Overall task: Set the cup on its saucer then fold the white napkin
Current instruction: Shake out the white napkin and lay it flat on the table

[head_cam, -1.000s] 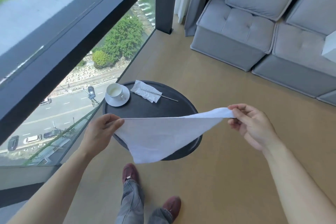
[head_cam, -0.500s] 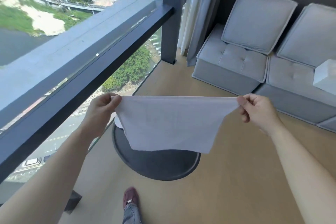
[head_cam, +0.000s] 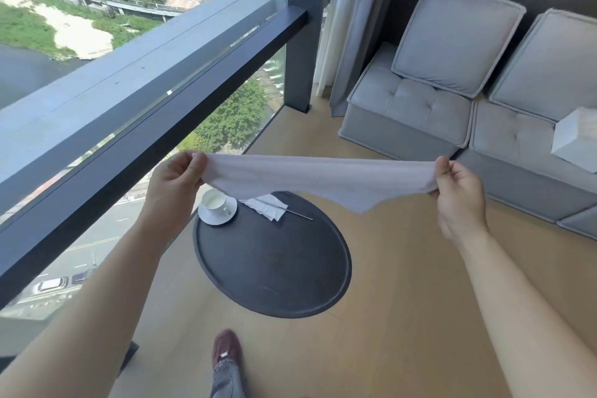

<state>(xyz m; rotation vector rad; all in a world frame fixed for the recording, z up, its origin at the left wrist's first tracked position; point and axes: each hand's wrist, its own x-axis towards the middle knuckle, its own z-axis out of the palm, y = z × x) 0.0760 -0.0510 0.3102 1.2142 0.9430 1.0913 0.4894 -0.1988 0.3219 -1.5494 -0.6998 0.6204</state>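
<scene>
I hold the white napkin [head_cam: 319, 179] stretched in the air above the round black table [head_cam: 274, 265]. My left hand [head_cam: 176, 178] pinches its left corner and my right hand [head_cam: 458, 191] pinches its right corner. The cloth is pulled taut along the top and hangs in a shallow uneven flap. A white cup [head_cam: 214, 200] stands upright on its white saucer [head_cam: 211, 218] at the table's far left edge, below my left hand.
A crumpled paper tissue [head_cam: 268, 207] and a thin metal spoon or stick [head_cam: 298, 213] lie beside the saucer. A dark railing with glass [head_cam: 135, 126] runs along the left. Grey sofa seats [head_cam: 420, 107] and a white box [head_cam: 575, 139] are at the right. My shoe [head_cam: 226, 349] is below.
The napkin went from a hanging triangle to a flat sheet, and now swings up nearly level and pulled wider. The cup and saucer, hidden half a second ago, show again.
</scene>
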